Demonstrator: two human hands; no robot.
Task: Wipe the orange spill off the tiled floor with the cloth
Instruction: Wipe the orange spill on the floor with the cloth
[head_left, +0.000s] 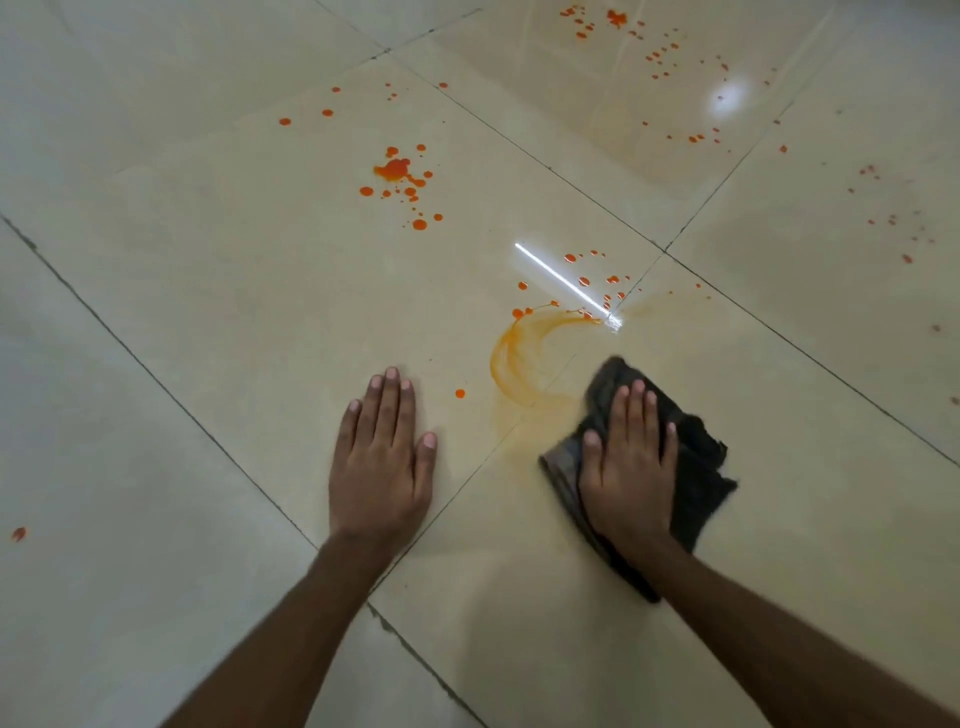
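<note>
Dark cloth: a crumpled grey-black cloth (696, 467) lies flat on the tiled floor (208, 291), directly under the right palm.
Right hand: the right hand (628, 462) presses down on the cloth with the fingers stretched and spread; it does not pinch or close around it, it only pins it to the tile.
Left hand: the left hand (382, 457) is flat and open on the bare tile, well to the left of the cloth, and it holds nothing; I judge it carries the body weight.
Orange smear: a curved orange smear (519, 358) begins just ahead and to the left of the right fingertips.
Orange spill: a larger orange splash (397, 171) and many small drops lie much farther ahead of both hands.
Step in hand: wiping seems to be in progress, and only the nearest part is smeared.
Next move: I think the cloth must be pushed forward-left through the smear, with firm pressure, then on to the far drops.
Writing: no brand, label or text can be read.
</note>
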